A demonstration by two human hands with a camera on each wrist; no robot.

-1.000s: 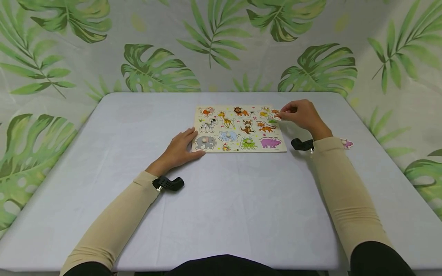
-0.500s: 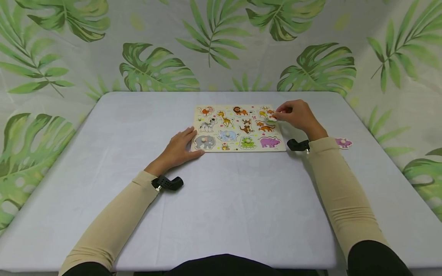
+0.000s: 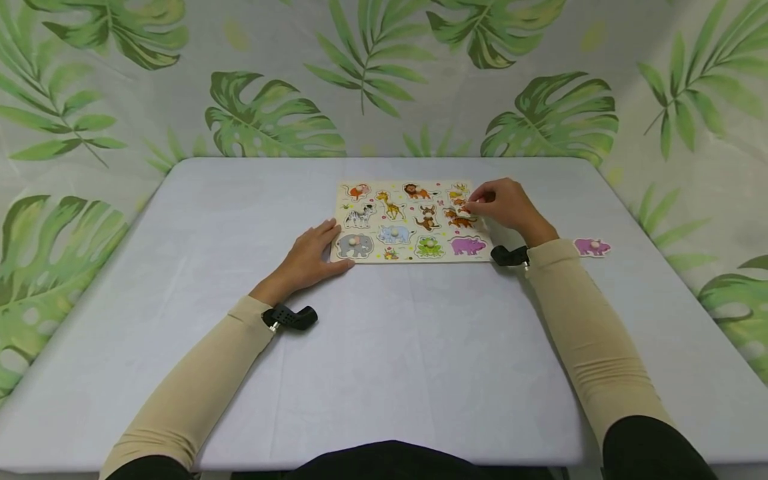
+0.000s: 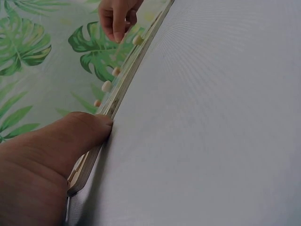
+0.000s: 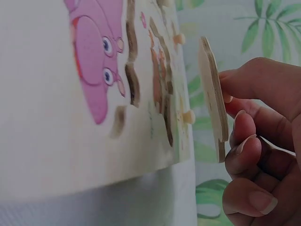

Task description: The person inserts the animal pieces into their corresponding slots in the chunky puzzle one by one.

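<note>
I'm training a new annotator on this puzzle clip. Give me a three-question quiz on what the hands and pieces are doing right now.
1. True or false: the right hand pinches a puzzle piece held off the board.
2. Where does the left hand rest?
A. on the board's near left corner
B. on the pink piece
C. in the lap
3. Fill in: the pink piece lies on the table, to the ____ of the board.

Key: 1 true; 2 A; 3 right.
</note>
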